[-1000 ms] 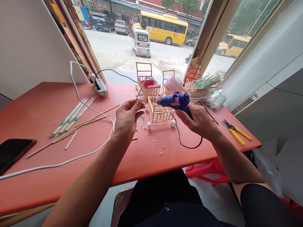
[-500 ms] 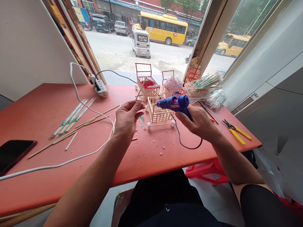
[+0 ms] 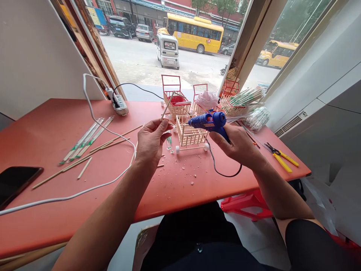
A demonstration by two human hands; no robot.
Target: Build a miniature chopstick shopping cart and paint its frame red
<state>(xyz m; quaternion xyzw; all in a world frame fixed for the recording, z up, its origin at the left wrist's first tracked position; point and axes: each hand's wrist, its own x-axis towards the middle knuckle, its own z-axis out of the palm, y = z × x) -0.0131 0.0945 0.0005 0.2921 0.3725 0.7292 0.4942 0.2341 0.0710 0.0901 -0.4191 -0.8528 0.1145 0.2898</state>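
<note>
Between the thumb and fingers of my left hand (image 3: 153, 139) is a thin wooden stick frame (image 3: 168, 105), its pieces joined at an angle and pointing up. My right hand (image 3: 239, 145) is wrapped round the handle of a blue glue gun (image 3: 210, 121). The gun's nozzle points left, above a small wooden stick cart (image 3: 193, 136) with white wheels. That cart stands on the table just beyond my hands, and the gun partly hides its far right side. Whether the nozzle touches the cart, I cannot tell.
Behind stand more carts with red handles (image 3: 171, 81), one holding a pink-white fabric bundle (image 3: 207, 99). Wrapped sticks (image 3: 256, 118) and yellow-handled pliers (image 3: 282, 158) lie right. Left are loose sticks (image 3: 84, 158), a white cable (image 3: 93, 187), a power strip (image 3: 120, 105) and a phone (image 3: 18, 182).
The glue gun has shifted very slightly to the right, its nozzle drawing a little away from my left hand. My left hand and the stick frame stay nearly in place.
</note>
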